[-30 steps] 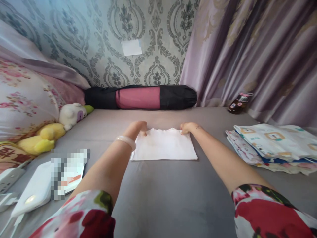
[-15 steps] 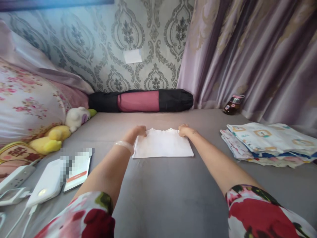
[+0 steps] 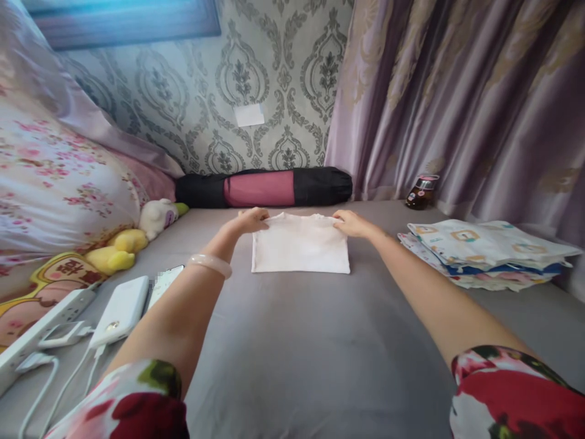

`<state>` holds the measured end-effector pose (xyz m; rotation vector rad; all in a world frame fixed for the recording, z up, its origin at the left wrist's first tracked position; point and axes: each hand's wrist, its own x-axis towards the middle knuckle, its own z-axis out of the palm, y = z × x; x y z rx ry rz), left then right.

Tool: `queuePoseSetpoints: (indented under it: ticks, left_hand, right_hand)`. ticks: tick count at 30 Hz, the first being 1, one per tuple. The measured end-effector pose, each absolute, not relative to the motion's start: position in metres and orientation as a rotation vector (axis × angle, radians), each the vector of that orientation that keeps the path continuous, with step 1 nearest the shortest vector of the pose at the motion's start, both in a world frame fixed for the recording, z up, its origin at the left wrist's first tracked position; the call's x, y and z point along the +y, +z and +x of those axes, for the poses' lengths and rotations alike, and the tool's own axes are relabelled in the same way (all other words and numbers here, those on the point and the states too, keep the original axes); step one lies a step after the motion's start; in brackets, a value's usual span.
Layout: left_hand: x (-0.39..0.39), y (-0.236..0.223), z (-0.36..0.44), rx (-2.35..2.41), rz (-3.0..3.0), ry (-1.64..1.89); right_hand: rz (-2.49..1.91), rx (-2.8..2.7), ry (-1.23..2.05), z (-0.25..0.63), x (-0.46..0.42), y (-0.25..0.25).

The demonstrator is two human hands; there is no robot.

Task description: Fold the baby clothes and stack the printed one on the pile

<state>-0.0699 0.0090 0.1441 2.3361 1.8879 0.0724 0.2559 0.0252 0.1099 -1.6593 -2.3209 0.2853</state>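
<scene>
A folded white garment [image 3: 300,245] lies in front of me on the grey bed sheet [image 3: 292,353]. Its near edge is straight, and its far edge is uneven and looks slightly lifted. My left hand [image 3: 252,221], with a pale bangle [image 3: 210,264] on the wrist, pinches the far left corner. The far right corner is between the thumb and fingers of my right hand [image 3: 351,223]. Between the two hands the cloth is spread out flat.
Folded printed cloths [image 3: 484,244] are stacked at the right. A dark bottle [image 3: 421,192] stands by the curtain. A black and pink roll [image 3: 260,188] lies along the wall. Left are plush toys [image 3: 158,218], a power strip [image 3: 50,329], a white power bank [image 3: 121,311] and a phone [image 3: 167,283].
Both hands have risen a little and moved away from me, bringing the garment's far edge up with them. My fingers now pinch its corners more visibly. The camera view has shifted slightly.
</scene>
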Motion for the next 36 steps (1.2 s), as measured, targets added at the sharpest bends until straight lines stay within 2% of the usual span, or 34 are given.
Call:
queuePoseSetpoints:
  ticks: [5, 9, 14, 26, 31, 36]
  left_hand:
    - [-0.001, 0.177, -0.071, 1.906, 2.412, 0.515]
    - [-0.013, 0.170, -0.068, 1.978, 2.455, 0.715]
    - [-0.036, 0.136, -0.072, 1.882, 2.505, 0.645]
    - [-0.099, 0.077, -0.083, 1.566, 2.719, 0.528]
    - [-0.124, 0.062, -0.082, 1.469, 2.740, 0.322]
    - [-0.135, 0.061, -0.085, 1.451, 2.635, 0.140]
  right_hand:
    - [-1.421, -2.253, 0.211, 0.267, 0.019, 0.144]
    - [-1.305, -2.216, 0.035, 0.270, 0.006, 0.145]
    - [-1.248, -2.314, -0.043, 0.273, -0.019, 0.118]
    - [-1.128, -2.549, 0.003, 0.287, -0.087, 0.068]
    - [-1.090, -2.652, 0.063, 0.292, -0.109, 0.046]
    - [-1.182, -2.706, 0.177, 0.290, -0.116, 0.050]
